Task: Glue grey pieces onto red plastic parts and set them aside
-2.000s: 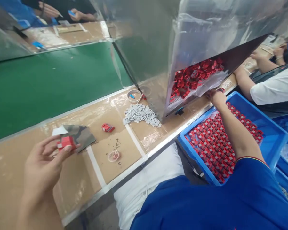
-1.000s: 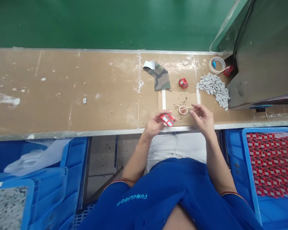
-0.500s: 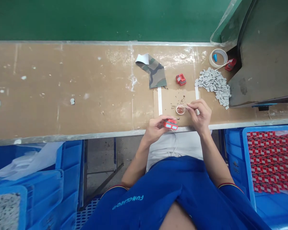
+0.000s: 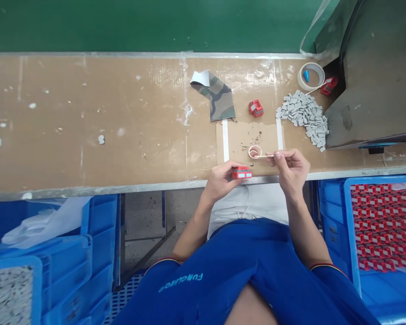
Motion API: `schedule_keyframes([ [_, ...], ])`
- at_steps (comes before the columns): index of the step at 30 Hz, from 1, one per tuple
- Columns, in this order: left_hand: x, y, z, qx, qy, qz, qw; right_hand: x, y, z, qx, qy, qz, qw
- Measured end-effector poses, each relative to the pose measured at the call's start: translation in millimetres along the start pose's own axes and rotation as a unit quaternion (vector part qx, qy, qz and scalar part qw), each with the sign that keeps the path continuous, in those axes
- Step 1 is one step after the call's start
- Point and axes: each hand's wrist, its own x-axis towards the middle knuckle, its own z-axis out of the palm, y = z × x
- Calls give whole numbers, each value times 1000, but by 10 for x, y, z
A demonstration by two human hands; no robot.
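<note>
At the table's front edge my left hand (image 4: 219,181) is closed on a small red plastic part (image 4: 242,172) with a grey band and two white patches facing me. My right hand (image 4: 293,174) pinches a thin pale stick (image 4: 265,156) between thumb and fingers. The stick's far tip reaches the rim of a small round cup (image 4: 255,151), which holds something reddish; whether it touches the contents I cannot tell. Dark specks and drops lie around the cup on a cardboard sheet (image 4: 238,140). Another red part (image 4: 256,108) sits farther back on the table.
A camouflage-patterned strip (image 4: 222,99) lies behind the cardboard. To the right are a heap of small grey pieces (image 4: 304,113), a tape roll (image 4: 302,80) around a blue cap (image 4: 306,76), and a large dark box (image 4: 375,81). Blue crates stand below; the right crate (image 4: 350,234) holds rows of red parts.
My right hand has moved right, away from the cup, and more of the stick now shows, lying level. My left hand keeps the red part, turned slightly.
</note>
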Motion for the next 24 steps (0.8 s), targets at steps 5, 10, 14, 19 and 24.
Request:
schedule_keyframes([
  [5, 1, 14, 5, 33, -1, 9, 999, -237, -131, -9, -80, -63, -55, 993],
  [10, -3, 26, 3, 19, -7, 8, 1000, -278, -128, 36, -135, -74, -63, 986],
  [14, -5, 34, 4, 21, -13, 7, 1000, -276, -141, 55, -136, -82, -65, 985],
  [19, 3, 38, -4, 34, -16, 20, 999, -267, -136, 71, -137, -105, -83, 982],
  [24, 7, 40, -15, 47, -13, 25, 998, -249, -154, 91, -161, -107, -110, 975],
])
